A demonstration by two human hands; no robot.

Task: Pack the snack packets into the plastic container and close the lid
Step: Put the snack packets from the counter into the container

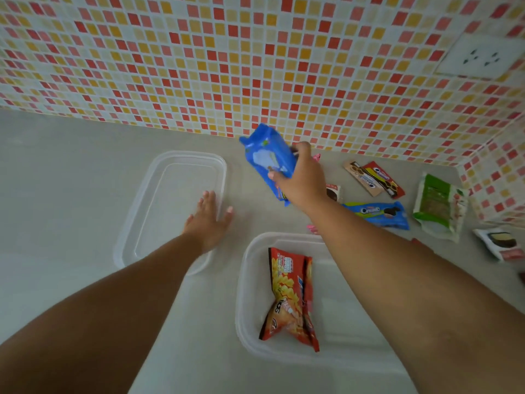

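Observation:
A clear plastic container sits near the front of the counter with a red-orange snack packet lying inside. Its clear lid lies flat to the left, farther back. My left hand rests spread and flat on the lid's near right corner. My right hand holds a large blue snack packet lifted above the counter behind the container. Several more packets lie to the right: a blue cookie packet, a brown one, a red one and a green one.
A tiled wall rises right behind the counter, with a white socket at upper right. A white packet lies at the right edge. Small pink-wrapped pieces peek out beside my right arm. The grey counter stretches left.

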